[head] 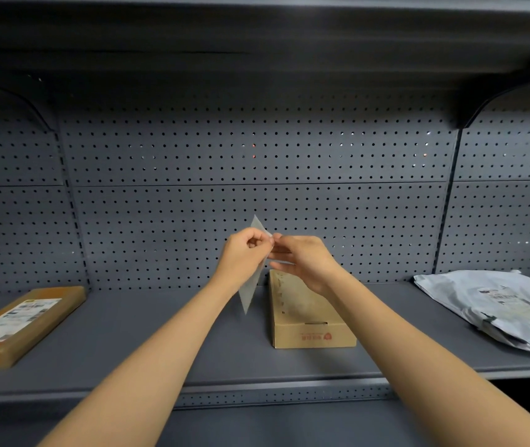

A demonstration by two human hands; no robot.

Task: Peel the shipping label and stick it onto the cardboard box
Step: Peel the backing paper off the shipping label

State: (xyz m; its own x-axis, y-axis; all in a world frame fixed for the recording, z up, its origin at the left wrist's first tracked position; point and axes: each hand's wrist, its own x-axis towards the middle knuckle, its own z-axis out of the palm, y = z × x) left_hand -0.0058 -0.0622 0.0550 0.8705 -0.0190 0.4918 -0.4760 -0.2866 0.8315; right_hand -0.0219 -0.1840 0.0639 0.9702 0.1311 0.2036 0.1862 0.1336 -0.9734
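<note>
A pale grey shipping label sheet (250,290) hangs edge-on in the air above the shelf, its top corner poking up past my fingers. My left hand (244,253) pinches its upper part between thumb and fingers. My right hand (305,259) meets it from the right, fingertips on the same upper edge. Whether label and backing have separated I cannot tell. Just below and right of my hands lies a flat brown cardboard box (309,321) with a small red print on its front face; my right wrist hides part of its top.
A grey metal shelf (160,333) with a pegboard back wall (257,156) holds everything. At the left lies a taped brown parcel (22,324) bearing a label. A white plastic mailer bag (499,304) lies at the right. Another shelf hangs overhead.
</note>
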